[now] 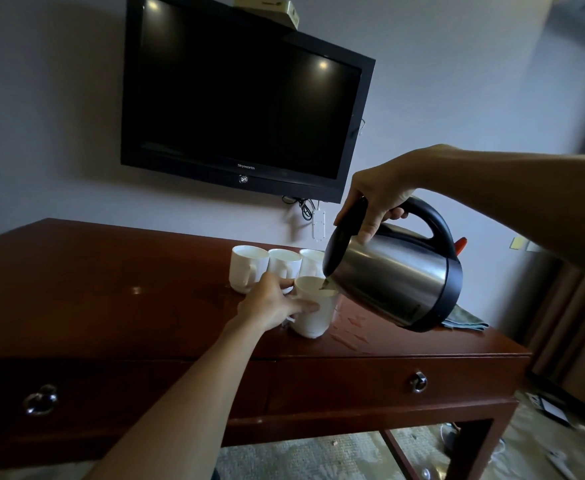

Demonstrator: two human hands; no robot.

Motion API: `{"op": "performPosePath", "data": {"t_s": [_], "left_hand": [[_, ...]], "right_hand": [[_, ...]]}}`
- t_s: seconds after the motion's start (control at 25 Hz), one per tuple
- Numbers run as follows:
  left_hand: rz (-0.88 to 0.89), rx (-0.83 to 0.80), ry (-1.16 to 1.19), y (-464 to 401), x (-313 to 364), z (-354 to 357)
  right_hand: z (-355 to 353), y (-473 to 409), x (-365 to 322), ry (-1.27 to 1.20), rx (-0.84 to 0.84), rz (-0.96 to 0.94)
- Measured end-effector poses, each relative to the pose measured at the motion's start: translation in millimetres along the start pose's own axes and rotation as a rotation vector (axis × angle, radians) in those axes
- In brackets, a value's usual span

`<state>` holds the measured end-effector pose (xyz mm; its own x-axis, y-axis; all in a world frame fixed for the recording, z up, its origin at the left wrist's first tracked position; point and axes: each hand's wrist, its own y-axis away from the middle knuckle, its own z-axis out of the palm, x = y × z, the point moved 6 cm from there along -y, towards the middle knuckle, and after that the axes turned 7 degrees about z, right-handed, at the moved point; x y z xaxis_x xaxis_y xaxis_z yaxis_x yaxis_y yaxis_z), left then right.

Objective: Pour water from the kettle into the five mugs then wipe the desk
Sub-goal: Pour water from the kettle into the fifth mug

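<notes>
My right hand (376, 195) grips the black handle of a steel kettle (395, 275), which is tilted with its spout over a white mug (313, 315). My left hand (272, 301) holds that front mug by its side on the dark red desk (111, 289). Behind it stand three more white mugs in a row: left (248, 268), middle (284, 263), and right (312, 261), the last partly hidden by the kettle. A grey-green cloth (464, 320) lies on the desk under and behind the kettle.
A black television (242, 98) hangs on the wall above the desk, with cables and a white strip (318, 223) below it. The desk front has two drawers with ring pulls (40, 398) (418, 381). Pale marks (350, 336) show on the desk right of the front mug. Curtains hang at the right.
</notes>
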<state>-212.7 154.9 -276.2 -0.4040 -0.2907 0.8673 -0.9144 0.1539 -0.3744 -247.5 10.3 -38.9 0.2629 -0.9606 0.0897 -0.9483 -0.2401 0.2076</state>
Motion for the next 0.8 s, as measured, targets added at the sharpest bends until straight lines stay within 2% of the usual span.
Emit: {"op": "performPosePath", "data": {"t_s": [0.8], "left_hand": [[-0.035,-0.026,-0.053,-10.8,-9.1,-0.7]], "right_hand": [[-20.6,10.9,-6.6,0.052,0.025,0.006]]}}
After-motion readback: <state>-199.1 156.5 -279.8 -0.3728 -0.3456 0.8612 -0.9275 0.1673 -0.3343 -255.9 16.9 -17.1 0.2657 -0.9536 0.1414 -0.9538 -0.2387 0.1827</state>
